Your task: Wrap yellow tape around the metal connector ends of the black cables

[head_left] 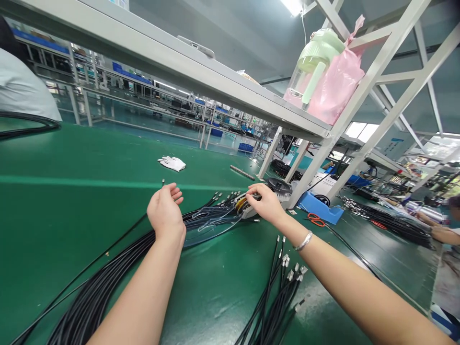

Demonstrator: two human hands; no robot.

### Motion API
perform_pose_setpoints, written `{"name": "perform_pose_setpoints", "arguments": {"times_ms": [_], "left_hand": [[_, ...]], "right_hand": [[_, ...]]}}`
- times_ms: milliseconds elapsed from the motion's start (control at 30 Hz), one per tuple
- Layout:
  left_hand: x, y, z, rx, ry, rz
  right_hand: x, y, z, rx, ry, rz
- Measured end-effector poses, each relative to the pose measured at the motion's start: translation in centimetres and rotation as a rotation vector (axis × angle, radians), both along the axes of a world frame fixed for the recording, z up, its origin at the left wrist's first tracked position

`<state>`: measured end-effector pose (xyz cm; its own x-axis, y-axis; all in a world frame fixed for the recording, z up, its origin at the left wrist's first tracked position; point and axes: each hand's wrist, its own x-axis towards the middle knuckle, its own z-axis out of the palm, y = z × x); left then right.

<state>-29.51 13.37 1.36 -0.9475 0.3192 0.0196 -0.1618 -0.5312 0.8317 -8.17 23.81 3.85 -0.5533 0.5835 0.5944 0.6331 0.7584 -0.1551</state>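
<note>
My left hand (165, 211) is curled around a black cable (134, 226); its small tip shows above the fingers, and the stretch inside the hand is hidden. My right hand (265, 203), with a silver bangle at the wrist, has its fingers bent together at the front of a small dispenser-like device (247, 211) with yellow and black round parts. Whatever those fingertips pinch is too small to make out. Under my left forearm runs a thick bundle of black cables (108, 268), with metal-ended tips and clear plastic strips near the device.
Another bundle of cables (276, 287) with metal connectors lies front right. Behind are a white glove (172, 163) and a metal rod (242, 172). At right are a blue tape dispenser (319, 207) and orange scissors (316, 219). A shelf (230, 91) crosses overhead; people sit left and right.
</note>
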Motion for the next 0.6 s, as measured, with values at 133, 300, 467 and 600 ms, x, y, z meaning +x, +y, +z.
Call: {"name": "perform_pose_setpoints", "arguments": {"times_ms": [133,300,467,600], "left_hand": [[0.6,0.1,-0.3,-0.05,0.116,-0.016],[1.9,-0.4,-0.3,-0.187,0.4,-0.065],[5.0,-1.1,0.9,-0.388,0.776,-0.3],[7.5,-0.7,1.9,-0.573,0.96,-0.496]], "right_hand": [[0.6,0.2,0.9,-0.013,-0.052,0.058],[0.2,0.5,2.1,-0.059,-0.286,0.209],[0.2,1.5,2.2,-0.115,-0.37,0.237],[0.9,3.0,1.9,-0.191,-0.326,0.222]]}}
